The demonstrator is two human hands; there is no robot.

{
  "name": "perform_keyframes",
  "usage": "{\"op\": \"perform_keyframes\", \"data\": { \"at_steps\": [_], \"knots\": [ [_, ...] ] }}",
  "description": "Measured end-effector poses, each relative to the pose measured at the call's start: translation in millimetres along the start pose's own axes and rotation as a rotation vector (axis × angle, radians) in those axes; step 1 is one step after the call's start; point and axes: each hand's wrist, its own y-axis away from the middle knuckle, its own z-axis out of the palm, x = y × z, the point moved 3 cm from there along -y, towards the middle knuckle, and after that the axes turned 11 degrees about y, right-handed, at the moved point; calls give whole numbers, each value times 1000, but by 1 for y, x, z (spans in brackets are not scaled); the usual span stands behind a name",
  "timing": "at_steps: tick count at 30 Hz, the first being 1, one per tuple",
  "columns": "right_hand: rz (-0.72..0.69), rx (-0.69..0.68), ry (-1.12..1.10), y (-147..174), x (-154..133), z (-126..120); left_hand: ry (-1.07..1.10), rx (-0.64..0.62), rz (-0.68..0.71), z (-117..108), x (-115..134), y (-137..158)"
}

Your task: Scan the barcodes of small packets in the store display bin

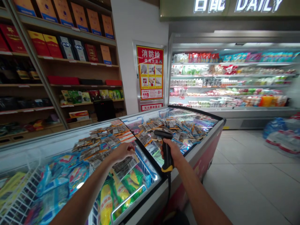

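Note:
My right hand point(174, 151) is wrapped around the grip of a black and yellow handheld barcode scanner point(167, 153), whose cable hangs down in front of the freezer. The scanner's head points left, over the glass top. My left hand point(124, 152) is closed in a pinch at the upper edge of a small flat snack packet point(125, 168) with a dark, barcode-printed back. Many similar packets point(173, 126) lie spread over the glass on both sides of the black divider. Beneath the glass, yellow and green bags point(122, 190) show below my left hand.
The chest freezer point(211, 131) runs across the front, with a white handle point(128, 200) on its near lid. Shelves of boxes point(70, 50) stand behind left, a lit refrigerated display point(232, 81) behind right. Wrapped water bottles point(283, 134) sit on the tiled floor point(248, 159).

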Motion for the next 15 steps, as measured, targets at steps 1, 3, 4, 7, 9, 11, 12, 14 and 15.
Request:
{"op": "perform_keyframes", "data": {
  "at_steps": [1, 3, 4, 7, 9, 11, 12, 14, 15],
  "knots": [
    [0, 2, -3, 0, 0, 0, 15, -15, 25, 1, 2, -5],
    [-7, -8, -9, 0, 0, 1, 22, -49, 76, 5, 6, -17],
    [-12, -15, -11, 0, -1, 1, 58, 17, 95, 5, 9, -23],
    [-25, -35, -16, 2, -2, 3, 213, 212, 92, 9, 11, -41],
    [-24, -46, -18, 3, -2, 3, 330, 301, 84, 14, 10, -53],
    [-14, -57, -9, 3, -1, 2, 415, 351, 85, 19, 7, -64],
    [-8, -63, -1, 2, 0, 1, 435, 366, 83, 21, 5, -70],
    [6, -76, 7, 1, 2, -1, 449, 371, 81, 23, 1, -80],
    [15, -86, 9, 1, 3, -2, 453, 367, 82, 23, -1, -85]
  ]
}}
